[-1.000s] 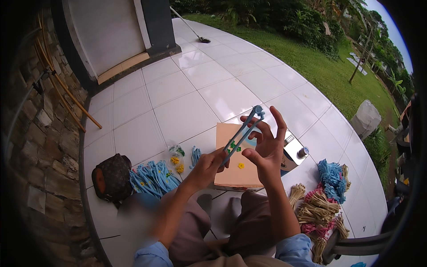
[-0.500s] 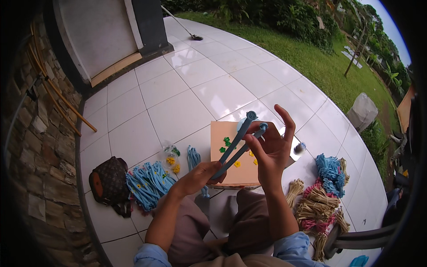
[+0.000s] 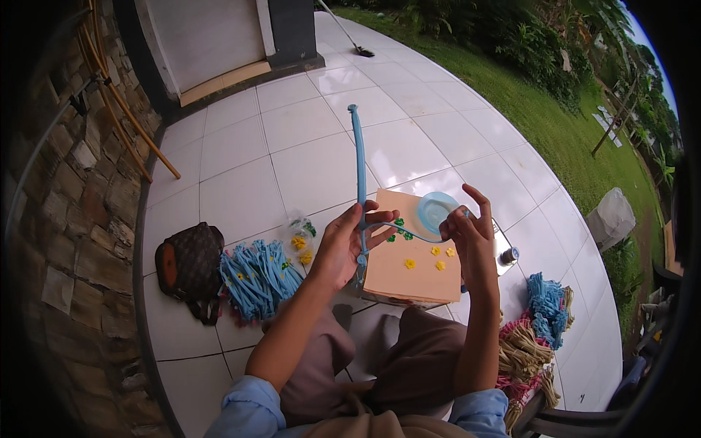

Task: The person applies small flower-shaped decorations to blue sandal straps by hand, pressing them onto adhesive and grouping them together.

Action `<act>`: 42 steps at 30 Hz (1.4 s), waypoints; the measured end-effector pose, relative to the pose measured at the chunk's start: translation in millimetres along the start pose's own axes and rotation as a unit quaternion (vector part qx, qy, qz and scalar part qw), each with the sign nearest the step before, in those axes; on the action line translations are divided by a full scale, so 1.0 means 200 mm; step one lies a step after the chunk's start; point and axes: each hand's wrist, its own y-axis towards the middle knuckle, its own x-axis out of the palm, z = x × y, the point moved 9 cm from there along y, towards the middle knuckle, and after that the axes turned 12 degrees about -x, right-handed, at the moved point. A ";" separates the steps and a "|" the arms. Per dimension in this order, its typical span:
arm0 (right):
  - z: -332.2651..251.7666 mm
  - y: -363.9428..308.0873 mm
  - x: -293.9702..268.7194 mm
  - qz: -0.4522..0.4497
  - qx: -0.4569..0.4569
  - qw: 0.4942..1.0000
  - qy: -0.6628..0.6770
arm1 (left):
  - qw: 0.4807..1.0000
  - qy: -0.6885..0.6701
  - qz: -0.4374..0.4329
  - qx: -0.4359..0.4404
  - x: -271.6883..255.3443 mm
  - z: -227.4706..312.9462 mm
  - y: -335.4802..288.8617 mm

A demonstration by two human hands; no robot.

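My left hand (image 3: pixel 340 248) is closed around a long blue strap (image 3: pixel 360 160) that stands nearly upright, with a knob-like end at its top. A thin blue length runs from it across to my right hand (image 3: pixel 471 235), whose thumb and fingertips pinch it while the index finger points up. Both hands are above a tan board (image 3: pixel 398 285). On the board lie several small yellow flowers (image 3: pixel 410 263), some green flowers (image 3: pixel 407 233) and a round light-blue dish (image 3: pixel 432 212), partly behind the right hand.
To the left are a brown patterned bag (image 3: pixel 191 263), a pile of blue straps (image 3: pixel 257 281) and a clear plastic bag (image 3: pixel 301 252) with flower pieces. At the right, a thread spool (image 3: pixel 510 255), blue bundles (image 3: pixel 548 310) and tan bundles (image 3: pixel 522 350). A stone wall (image 3: pixel 66 241) borders the left side.
The strap, earlier folded with both ends up between my hands, now stands upright in my left hand. My right hand has drawn a thin length out sideways. The view has shifted.
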 end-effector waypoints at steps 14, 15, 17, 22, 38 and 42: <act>0.04 -0.01 0.13 -0.150 -0.013 0.986 -0.064 | 0.981 0.180 -0.061 -0.033 0.07 -0.04 -0.03; 0.02 0.01 0.11 -0.115 -0.020 0.993 -0.005 | 0.971 0.216 -0.088 -0.053 0.09 -0.07 -0.03; -0.01 0.02 0.09 -0.080 -0.034 0.996 0.014 | 0.962 0.240 -0.113 -0.069 0.11 -0.11 -0.03; -0.06 0.03 -0.04 0.011 -0.068 0.997 0.028 | 0.943 0.302 -0.088 -0.107 0.08 -0.16 -0.02; 0.90 0.01 0.02 -0.321 -0.097 0.837 -0.432 | 0.967 0.188 0.159 -0.058 -0.29 -0.02 0.14; 0.99 0.02 0.07 -0.330 -0.147 0.812 -0.460 | 0.964 0.199 0.161 -0.074 -0.29 -0.02 0.11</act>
